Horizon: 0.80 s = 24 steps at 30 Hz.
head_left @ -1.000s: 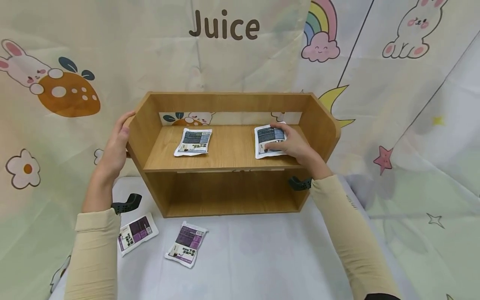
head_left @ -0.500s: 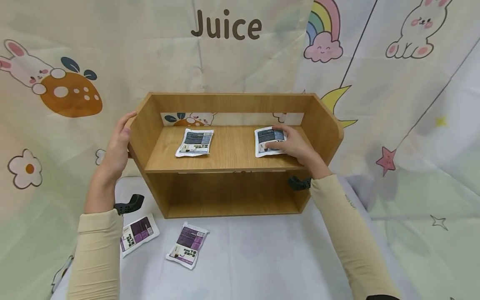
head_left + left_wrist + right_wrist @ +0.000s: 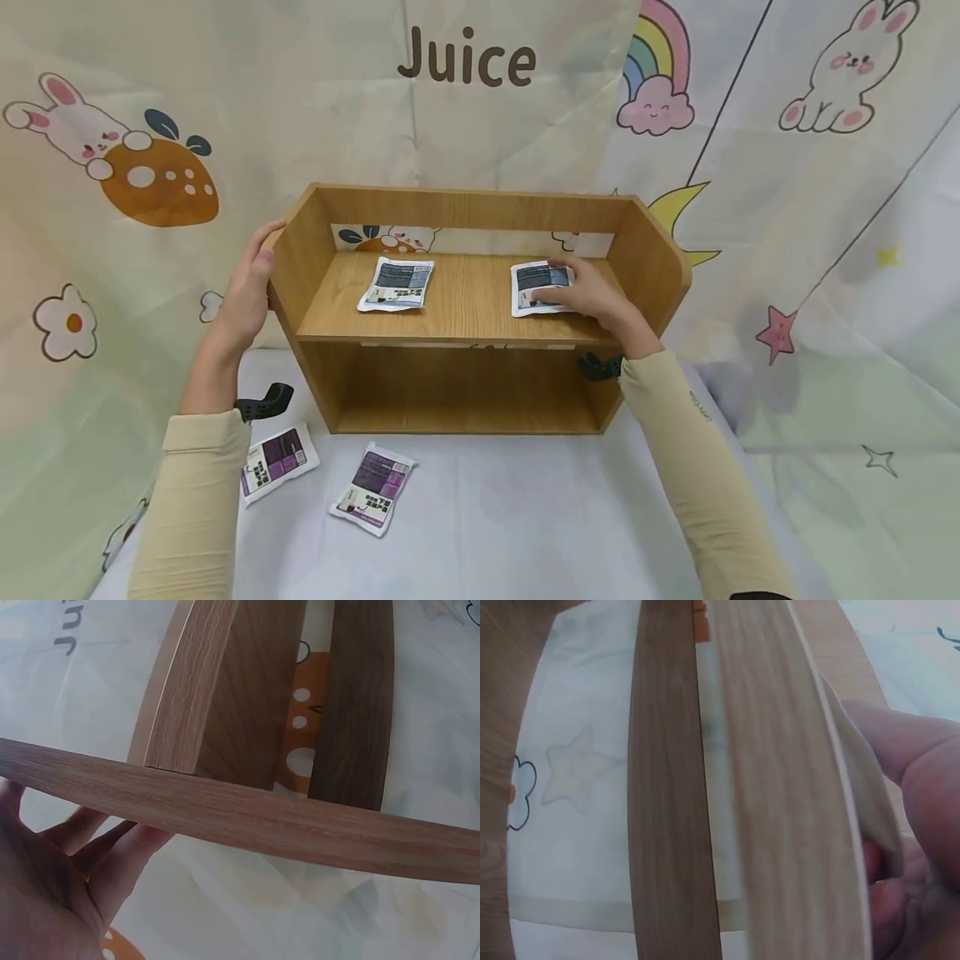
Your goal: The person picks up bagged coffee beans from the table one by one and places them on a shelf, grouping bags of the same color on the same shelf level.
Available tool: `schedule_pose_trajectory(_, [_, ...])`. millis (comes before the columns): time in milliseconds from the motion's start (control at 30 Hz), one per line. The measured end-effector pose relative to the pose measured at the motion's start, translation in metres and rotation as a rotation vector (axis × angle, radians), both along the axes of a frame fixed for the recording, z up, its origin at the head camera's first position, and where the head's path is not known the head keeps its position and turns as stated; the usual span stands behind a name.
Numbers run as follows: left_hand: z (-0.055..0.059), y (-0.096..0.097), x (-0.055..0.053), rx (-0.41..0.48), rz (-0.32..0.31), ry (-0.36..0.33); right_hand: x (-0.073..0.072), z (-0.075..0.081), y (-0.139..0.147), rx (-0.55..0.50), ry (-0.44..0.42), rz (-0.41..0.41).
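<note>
A two-tier wooden shelf [image 3: 465,327] stands on a white-covered table. On its upper board lie two white packets with dark blue labels, a left packet [image 3: 397,284] and a right packet [image 3: 527,290]. My right hand [image 3: 592,298] pinches the right packet at its right edge, thumb and fingers spread over it; the right wrist view shows the packet's edge [image 3: 874,802] between thumb and fingers, partly behind the board. My left hand [image 3: 247,292] touches the outside of the shelf's left side panel [image 3: 247,825]; its fingertips are partly hidden behind the panel in the left wrist view.
Two white packets with purple labels lie on the table before the shelf: one packet [image 3: 280,462] beside the left sleeve, another packet [image 3: 373,489] to its right. A printed cloth [image 3: 480,133] hangs right behind the shelf. The lower tier [image 3: 465,387] faces forward.
The head view has shifted slightly, so the scene sits a little further right at the back. Both hands keep their places on the shelf and the right packet.
</note>
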State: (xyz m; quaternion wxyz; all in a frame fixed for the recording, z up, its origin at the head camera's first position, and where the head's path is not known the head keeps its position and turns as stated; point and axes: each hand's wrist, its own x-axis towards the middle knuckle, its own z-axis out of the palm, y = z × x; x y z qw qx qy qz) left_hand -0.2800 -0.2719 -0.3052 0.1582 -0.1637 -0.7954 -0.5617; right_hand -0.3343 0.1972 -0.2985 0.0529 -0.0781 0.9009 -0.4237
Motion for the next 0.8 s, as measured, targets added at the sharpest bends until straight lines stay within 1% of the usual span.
schedule_pose_trajectory(200, [0.0006, -0.0006, -0.0009, 0.025, 0.000, 0.019, -0.0011, 0.0031, -0.0028, 0.087, 0.026, 0.004])
schedule_pose_trajectory(300, [-0.0008, -0.0006, -0.0025, 0.032, -0.001, 0.026, -0.0018, 0.0023, -0.0036, 0.119, 0.025, 0.011])
schedule_pose_trajectory(367, [-0.0013, 0.0013, -0.0054, 0.035, -0.009, 0.028, -0.0018, 0.0015, -0.0016, 0.134, 0.025, 0.014])
schedule_pose_trajectory(567, [-0.0020, 0.0014, -0.0070, 0.051, -0.015, 0.037, -0.0013, 0.0020, -0.0015, 0.184, 0.065, 0.027])
schedule_pose_trajectory(667, [-0.0013, 0.0002, -0.0065, 0.031, -0.009, 0.034, -0.0015, 0.0029, -0.0025, 0.211, 0.078, 0.030])
schedule_pose_trajectory(800, [-0.0005, -0.0004, -0.0042, -0.013, 0.008, 0.017, -0.0009, 0.0031, -0.0033, 0.289, 0.089, 0.034])
